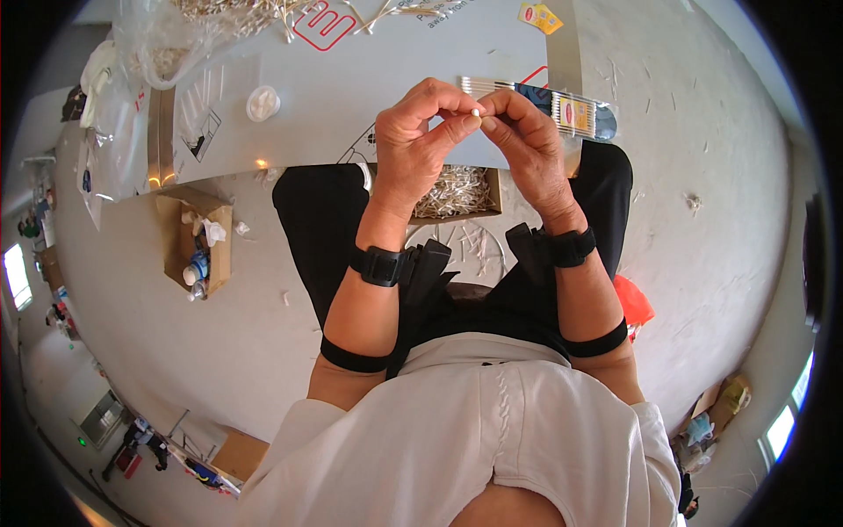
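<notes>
A: Head view: what are your hands doing?
B: Together. Your left hand (417, 127) and right hand (529, 132) both pinch a small white swab tip (476, 112) at the fingertips, above the grey table's (329, 97) near edge.
A: Nearby?
B: Yellow-labelled swab pack (572, 114) just beyond your right hand; round white tub (262, 104) left; open box (495, 191) of loose swabs (457, 193) below.
</notes>
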The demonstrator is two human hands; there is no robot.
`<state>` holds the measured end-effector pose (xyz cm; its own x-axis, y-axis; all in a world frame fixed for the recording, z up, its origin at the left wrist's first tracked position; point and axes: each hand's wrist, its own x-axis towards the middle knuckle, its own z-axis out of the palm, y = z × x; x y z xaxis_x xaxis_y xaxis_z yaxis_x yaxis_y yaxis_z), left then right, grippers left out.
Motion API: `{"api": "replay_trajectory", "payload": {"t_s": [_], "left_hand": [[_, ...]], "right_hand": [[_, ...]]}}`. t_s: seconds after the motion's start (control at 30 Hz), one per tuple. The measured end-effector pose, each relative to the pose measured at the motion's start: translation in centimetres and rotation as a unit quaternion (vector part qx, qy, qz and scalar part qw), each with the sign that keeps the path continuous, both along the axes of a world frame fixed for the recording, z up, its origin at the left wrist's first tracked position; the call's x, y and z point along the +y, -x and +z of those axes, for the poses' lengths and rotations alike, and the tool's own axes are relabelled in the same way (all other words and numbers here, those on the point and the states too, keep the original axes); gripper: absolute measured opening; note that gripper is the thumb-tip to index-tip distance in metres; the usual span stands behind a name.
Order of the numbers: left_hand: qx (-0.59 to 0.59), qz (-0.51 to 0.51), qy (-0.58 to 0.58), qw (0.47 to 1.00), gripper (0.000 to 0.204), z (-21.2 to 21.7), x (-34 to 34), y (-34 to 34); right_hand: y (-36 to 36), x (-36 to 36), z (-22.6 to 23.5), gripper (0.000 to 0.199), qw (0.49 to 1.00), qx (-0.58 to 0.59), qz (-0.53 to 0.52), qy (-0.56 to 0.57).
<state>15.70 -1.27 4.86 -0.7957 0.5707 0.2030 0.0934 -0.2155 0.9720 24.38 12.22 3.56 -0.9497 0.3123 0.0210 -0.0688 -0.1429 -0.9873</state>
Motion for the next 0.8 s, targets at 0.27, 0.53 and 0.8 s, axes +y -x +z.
{"api": "replay_trajectory", "payload": {"t_s": [0.27, 0.53, 0.8], "left_hand": [[-0.091, 0.014, 0.008, 0.996, 0.011, -1.3, -0.2, -0.8], [-0.171, 0.110, -0.001, 0.979, 0.015, -3.4, -2.5, 1.3], [-0.084, 0.226, 0.137, 0.961, 0.006, -6.1, -2.3, 7.9]], "right_hand": [[-0.7, 0.0, -0.5, 0.005, 0.999, -0.030, -0.005, -0.042], [-1.9, -0.3, -1.1, 0.005, 0.964, -0.064, 0.077, -0.244], [-2.7, -1.7, -2.6, 0.004, 0.926, -0.094, 0.167, -0.327]]}}
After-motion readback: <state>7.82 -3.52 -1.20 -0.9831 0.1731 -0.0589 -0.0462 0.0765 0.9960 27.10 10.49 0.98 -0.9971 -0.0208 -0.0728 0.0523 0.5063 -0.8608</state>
